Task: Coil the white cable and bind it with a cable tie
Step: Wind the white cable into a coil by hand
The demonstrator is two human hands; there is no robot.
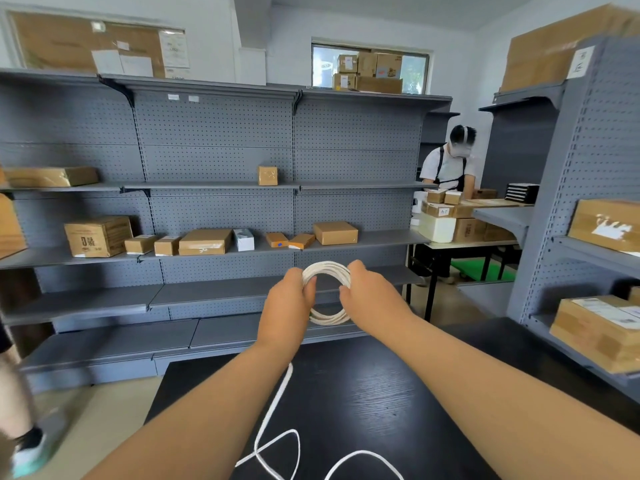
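A white cable [327, 268] is wound into a round coil of several loops, held up in the air above the far end of a black table [363, 403]. My left hand [287, 306] grips the coil's left side and my right hand [372, 297] grips its right side. A loose length of the same cable hangs down from under my left hand and lies in loops on the table near its front edge. No cable tie is in view.
Grey pegboard shelving [214, 161] with cardboard boxes [98, 235] runs behind the table. More shelves with boxes [599, 327] stand on the right. A person [450, 168] works at a table at the back right. Someone's leg and shoe [27, 445] show at the lower left.
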